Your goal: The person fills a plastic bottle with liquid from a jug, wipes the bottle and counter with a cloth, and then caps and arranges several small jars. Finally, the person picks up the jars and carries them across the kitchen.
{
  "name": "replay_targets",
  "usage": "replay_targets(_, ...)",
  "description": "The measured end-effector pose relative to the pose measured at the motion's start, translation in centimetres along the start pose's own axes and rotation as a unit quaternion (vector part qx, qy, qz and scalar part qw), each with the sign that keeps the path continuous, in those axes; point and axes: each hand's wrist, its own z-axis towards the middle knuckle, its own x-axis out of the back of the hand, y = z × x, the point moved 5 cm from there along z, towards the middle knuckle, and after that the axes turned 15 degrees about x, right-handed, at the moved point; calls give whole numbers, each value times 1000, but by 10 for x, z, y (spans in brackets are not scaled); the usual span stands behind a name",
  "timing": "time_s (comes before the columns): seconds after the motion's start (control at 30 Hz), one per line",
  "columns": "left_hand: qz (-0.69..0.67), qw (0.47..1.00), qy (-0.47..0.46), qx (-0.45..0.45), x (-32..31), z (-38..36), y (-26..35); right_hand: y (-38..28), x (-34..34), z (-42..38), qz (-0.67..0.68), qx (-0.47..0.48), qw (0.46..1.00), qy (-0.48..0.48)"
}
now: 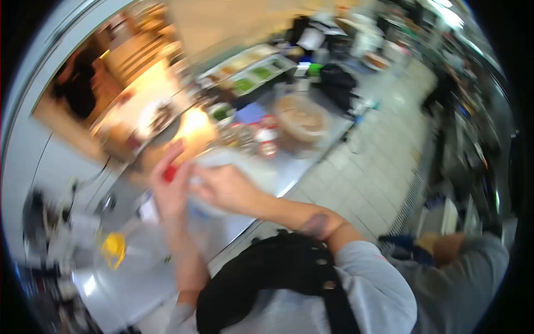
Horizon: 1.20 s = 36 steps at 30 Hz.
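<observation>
Both hands are raised close together over the counter and blurred by motion. A small red thing [170, 173], perhaps a cap, is held in my left hand [169, 192], whose fingers point up. Curled in a pinch, my right hand [231, 190] is just to its right, its fingertips near the left hand; what they hold, if anything, is too blurred to name. Beneath them lies a whitish flat surface [258, 170], perhaps a board. Beyond it stand several jars, one with a white and red lid [267, 143], and a large clear tub [300, 119] of brownish food.
White trays of chopped greens [250, 80] line the back of the counter. A plate with food [161, 118] sits under warm light at the pass. A yellow item [114, 249] lies at lower left. At right, a person in a grey sleeve [470, 273] is close beside me.
</observation>
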Motion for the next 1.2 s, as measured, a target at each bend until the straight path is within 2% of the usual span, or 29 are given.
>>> replay_targets(0.07, 35, 986, -147, -75, -3, 6, 21, 8, 9, 7, 51, 13, 999, 4)
replay_targets(0.13, 27, 961, -270, -53, -11, 13, 24, 6, 30, 15, 166, 57, 984, 31)
replay_targets(0.2, -35, 964, -235, -119, -23, 19, 18, 0, 50, 8, 80, 88, 992, 42)
replay_targets(0.27, -18, 971, -202, -126, -25, 32, 9, 3, 79, -3, 2, 23, 996, 91)
replay_targets(0.37, 20, 994, -106, -34, -13, 39, -38, 2, 99, -27, -101, -81, 985, 110)
replay_targets(0.4, -1, 993, -118, -26, -26, 35, -46, 7, 104, -37, -134, -121, 978, 104)
replay_targets(0.47, -43, 990, -133, -5, -71, 0, -30, 10, 86, -48, -191, -128, 972, 48)
replay_targets(0.5, -121, 987, -78, 75, -89, -6, -28, 9, 78, -53, -215, -129, 968, 18)
replay_targets(0.6, -1, 996, -54, 77, -106, 15, -32, 3, 69, -58, -227, -114, 967, -1)
replay_targets(0.63, 40, 994, -87, 45, -110, 17, -28, 1, 74, -58, -218, -105, 970, 2)
replay_targets(0.73, 33, 980, -184, -71, -124, 2, -4, 0, 105, -59, -181, -66, 981, 1)
replay_targets(0.77, 54, 973, -209, -79, -127, 4, -2, 2, 113, -58, -161, -50, 986, -2)
replay_targets(0.8, 9, 969, -235, -80, -132, 9, -8, 5, 119, -58, -139, -32, 990, -7)
replay_targets(0.83, 22, 964, -257, -58, -137, 8, -1, 9, 125, -59, -135, -44, 990, -6)
replay_targets(0.87, 47, 971, -234, -24, -141, 7, 4, 14, 123, -58, -121, -53, 991, -7)
replay_targets(0.9, -19, 959, -281, -11, -145, 9, -5, 24, 120, -62, -127, -56, 990, 0)
replay_targets(0.93, 194, 945, -222, -143, -142, 5, 5, 39, 116, -70, -164, -90, 982, -10)
replay_targets(0.97, 253, 917, -239, -195, -135, 2, -3, 28, 125, -72, -161, -138, 977, 3)
replay_targets(1.03, 164, 957, -218, -97, -108, 0, -28, 20, 151, -89, -174, -196, 964, 55)
replay_targets(1.07, 218, 959, -161, -87, -84, 3, -44, 19, 166, -101, -178, -219, 956, 75)
replay_targets(1.1, 283, 954, -65, -74, -54, 9, -75, 21, 179, -118, -173, -278, 938, 110)
replay_targets(1.13, 369, 929, -22, -33, -25, 12, -112, 16, 199, -136, -205, -314, 919, 123)
replay_targets(1.17, 446, 895, 18, 10, 11, 13, -155, 15, 214, -155, -235, -325, 905, 141)
replay_targets(1.2, 456, 886, 43, 69, 43, 14, -225, 14, 224, -172, -248, -308, 900, 184)
